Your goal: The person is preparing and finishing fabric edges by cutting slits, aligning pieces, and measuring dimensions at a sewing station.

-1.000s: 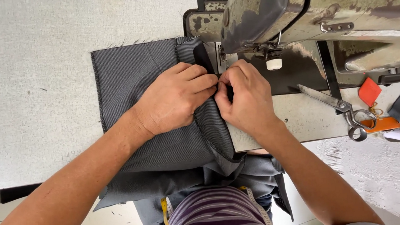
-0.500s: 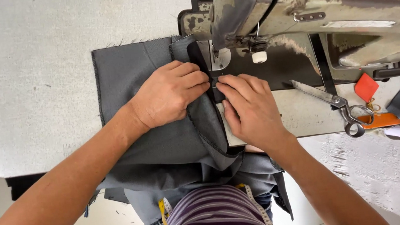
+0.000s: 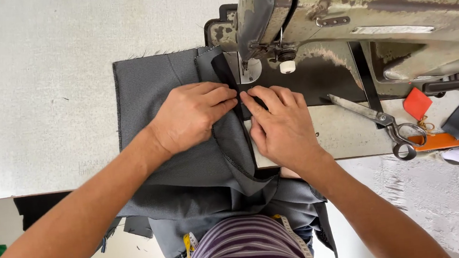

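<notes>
Both hands press flat on the grey fabric (image 3: 150, 91), gripping nothing. The left hand (image 3: 193, 115) pins the folded edge; the right hand (image 3: 281, 127) is just beside it, fingertips on the black strip (image 3: 224, 72) (which leads under the sewing machine (image 3: 341, 22) ahead). Scissors (image 3: 381, 120) lie right of the right hand.

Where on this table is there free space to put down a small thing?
Left of the grey cloth, the white table is bare to its edge. Crowded: around both hands, left hand and right hand, and by the scissors.
</notes>
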